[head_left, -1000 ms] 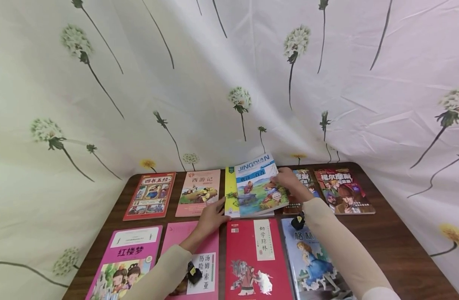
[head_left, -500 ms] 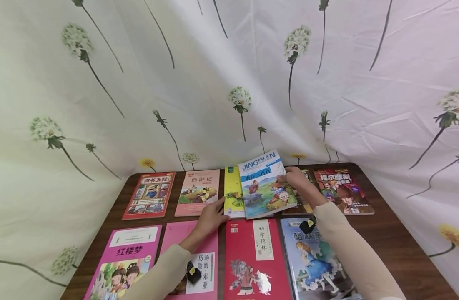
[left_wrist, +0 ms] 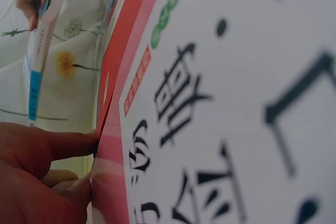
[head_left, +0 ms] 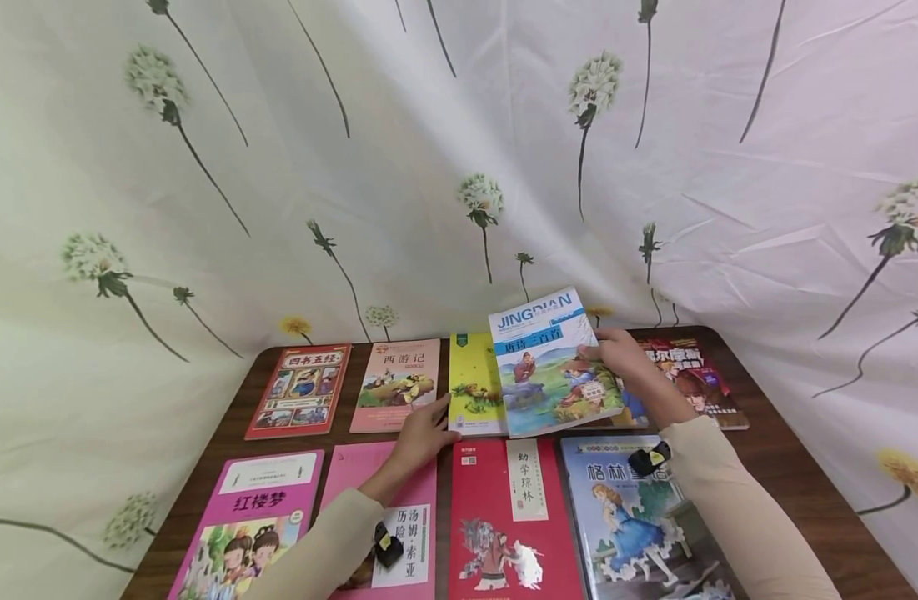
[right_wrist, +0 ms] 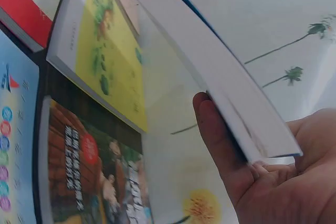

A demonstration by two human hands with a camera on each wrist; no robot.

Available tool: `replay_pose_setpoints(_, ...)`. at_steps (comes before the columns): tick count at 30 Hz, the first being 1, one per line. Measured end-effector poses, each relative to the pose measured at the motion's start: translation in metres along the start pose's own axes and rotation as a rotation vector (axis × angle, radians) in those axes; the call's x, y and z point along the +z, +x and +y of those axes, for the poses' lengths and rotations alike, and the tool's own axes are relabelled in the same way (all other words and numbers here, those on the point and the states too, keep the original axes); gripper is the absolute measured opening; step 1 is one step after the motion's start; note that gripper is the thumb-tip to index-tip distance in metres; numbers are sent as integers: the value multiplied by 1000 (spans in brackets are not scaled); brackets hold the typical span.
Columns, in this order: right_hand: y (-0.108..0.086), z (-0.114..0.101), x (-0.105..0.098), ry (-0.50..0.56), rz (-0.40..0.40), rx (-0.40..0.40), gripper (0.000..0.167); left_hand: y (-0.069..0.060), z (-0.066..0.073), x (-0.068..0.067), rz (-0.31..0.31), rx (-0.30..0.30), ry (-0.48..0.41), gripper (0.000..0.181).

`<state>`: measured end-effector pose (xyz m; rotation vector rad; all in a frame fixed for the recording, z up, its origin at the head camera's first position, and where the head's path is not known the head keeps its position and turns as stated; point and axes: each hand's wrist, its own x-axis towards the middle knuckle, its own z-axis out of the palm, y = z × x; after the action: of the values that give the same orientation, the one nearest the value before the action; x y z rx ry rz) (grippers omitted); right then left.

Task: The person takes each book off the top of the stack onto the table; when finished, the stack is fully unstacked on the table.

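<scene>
My right hand [head_left: 633,365] grips the right edge of a white-and-blue paperback book [head_left: 544,367] marked JINGDIAN. In the right wrist view the book's page block [right_wrist: 210,66] is tilted and raised above the other books, fingers under it and thumb on the other side. A yellow book [head_left: 474,398] lies flat beneath, its right part hidden in the head view. My left hand [head_left: 421,435] rests by that yellow book's left edge with fingers extended, near the pink book [head_left: 368,462]. In the left wrist view the fingertips [left_wrist: 84,142] touch near book edges.
On the brown wooden table [head_left: 792,500] books lie in two rows. The back row has a red comic-style book [head_left: 301,392], a salmon book [head_left: 398,387] and detective books [head_left: 702,387]. In front lie a magenta book [head_left: 241,525], a red book [head_left: 514,517] and a blue one [head_left: 631,525]. A flowered cloth [head_left: 428,167] hangs behind.
My right hand has lifted the white-and-blue book and carried it to the right, uncovering more of the yellow book. The left hand stays in place.
</scene>
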<state>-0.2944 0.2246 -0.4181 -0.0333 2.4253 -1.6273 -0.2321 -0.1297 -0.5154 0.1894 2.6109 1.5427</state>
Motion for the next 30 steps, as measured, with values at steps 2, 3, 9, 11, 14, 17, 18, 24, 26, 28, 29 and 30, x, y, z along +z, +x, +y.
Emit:
replay_pose_setpoints(2, -5, -1, -5, -6, 8, -13, 51, 0, 0, 0, 0, -2, 3, 74)
replay_pose_setpoints(3, -8, -2, -7, -4, 11, -15, 51, 0, 0, 0, 0, -4, 2, 74)
replay_pose_setpoints(9, -24, -8, -23, 6, 16, -8, 56, 1, -2, 1, -4, 0, -15, 74)
replay_pose_setpoints(11, -28, -9, -29, -4, 16, -18, 57, 1, -3, 1, -4, 2, -21, 75)
replay_pose_setpoints(14, -34, -9, -37, -2, 15, -24, 57, 1, -3, 1, -2, 3, -23, 75)
replay_pose_setpoints(17, -41, -9, -43, 2, 21, -24, 57, 1, -2, 1, -5, 0, -30, 75)
replay_pose_setpoints(18, -43, -9, -45, 2, 23, -23, 57, 1, -2, 1, -6, -1, -31, 75)
replay_pose_setpoints(24, -56, -6, -60, -7, 35, -43, 61, 2, -1, 1, -5, -10, -27, 76)
replay_pose_setpoints(26, -61, -4, -66, -12, 39, -41, 63, 2, -1, 1, -1, -13, -24, 76)
replay_pose_setpoints(28, -65, -2, -73, 3, 43, -37, 64, 1, -1, 1, -1, -16, -21, 76)
replay_pose_setpoints(29, -67, -1, -77, 12, 47, -34, 64, 1, -1, 1, -1, -14, -18, 76)
replay_pose_setpoints(30, -69, 1, -80, 15, 52, -34, 65, 1, -1, 1, -2, -18, -16, 75)
